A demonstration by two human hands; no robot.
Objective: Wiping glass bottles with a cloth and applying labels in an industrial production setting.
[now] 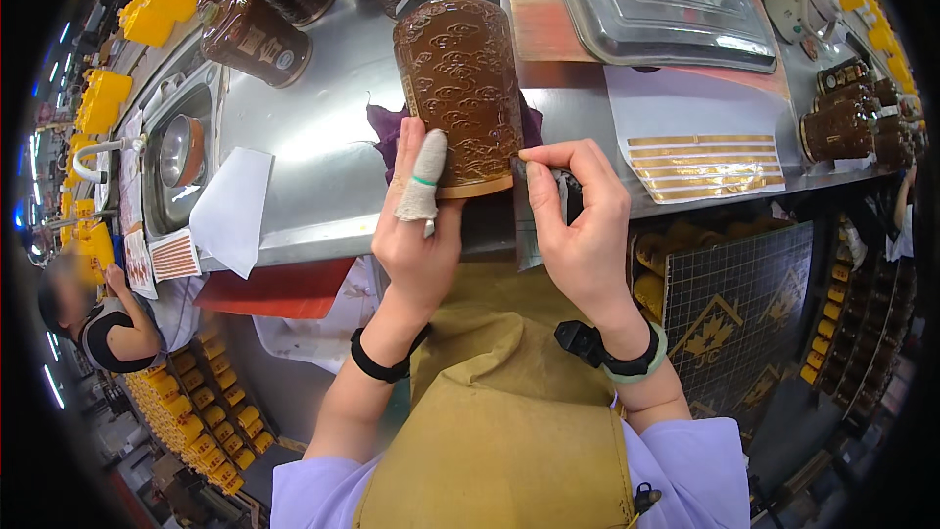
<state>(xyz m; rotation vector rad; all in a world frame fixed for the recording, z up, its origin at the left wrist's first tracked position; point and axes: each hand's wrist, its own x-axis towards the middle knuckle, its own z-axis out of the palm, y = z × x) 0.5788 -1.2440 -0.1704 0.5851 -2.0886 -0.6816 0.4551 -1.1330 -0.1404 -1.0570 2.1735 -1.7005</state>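
A brown glazed bottle (458, 88) with raised cloud patterns and a gold band at its base lies tilted in front of me. My left hand (416, 240) grips it low on the left side, and one finger wears a pale cloth sleeve (421, 181) tied with a green band. At the bottle's lower right edge, my right hand (580, 211) has thumb and forefinger pinched together. What sits in that pinch is too small to make out; something dark shows behind the fingers. Purple cloth (388, 132) pokes out on both sides of the bottle.
Several brown bottles (257, 44) stand at the upper left, near a sink (206, 98) with a metal bowl. To the right, a white sheet with gold strips (705, 162) lies below a clear plastic lid (676, 10). Another person (117, 318) is at the far left.
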